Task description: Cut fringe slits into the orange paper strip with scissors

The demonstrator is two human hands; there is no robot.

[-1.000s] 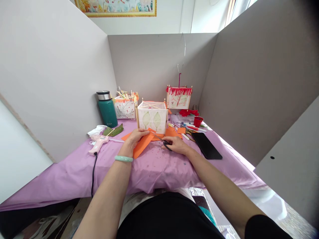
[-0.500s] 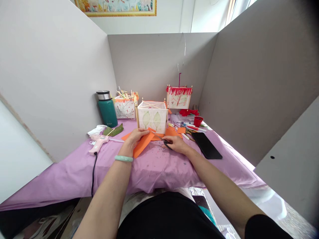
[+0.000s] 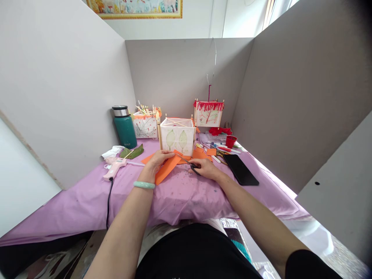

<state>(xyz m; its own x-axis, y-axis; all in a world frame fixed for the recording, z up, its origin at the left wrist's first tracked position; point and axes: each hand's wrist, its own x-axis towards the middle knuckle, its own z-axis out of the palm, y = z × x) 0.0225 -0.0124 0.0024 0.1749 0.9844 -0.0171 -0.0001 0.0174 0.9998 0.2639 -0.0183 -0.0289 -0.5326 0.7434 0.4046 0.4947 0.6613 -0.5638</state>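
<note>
My left hand (image 3: 158, 159) pinches the upper end of a long orange paper strip (image 3: 166, 172), which slants down toward me. Black-handled scissors (image 3: 194, 167) sit in my right hand (image 3: 205, 168), their blades pointing left at the strip's upper edge. Whether the blades are fully closed is too small to tell. Behind both hands stands a white lantern (image 3: 178, 135) with a stick frame and two green leaf shapes on its front. More orange paper (image 3: 200, 154) lies at the lantern's foot, with a small orange square (image 3: 211, 152) to the right.
To the left are a pink glue gun (image 3: 115, 167) with a black cord, green leaves (image 3: 133, 152) and a green bottle (image 3: 125, 130). A black phone (image 3: 241, 169), red cup (image 3: 231, 142) and several markers lie right. A red-fringed lantern (image 3: 209, 114) hangs behind. Grey panels surround the table.
The scissor blades have shifted slightly against the strip's upper end, and the narrow flap of orange paper there sits a little differently. Both hands stay almost in place.
</note>
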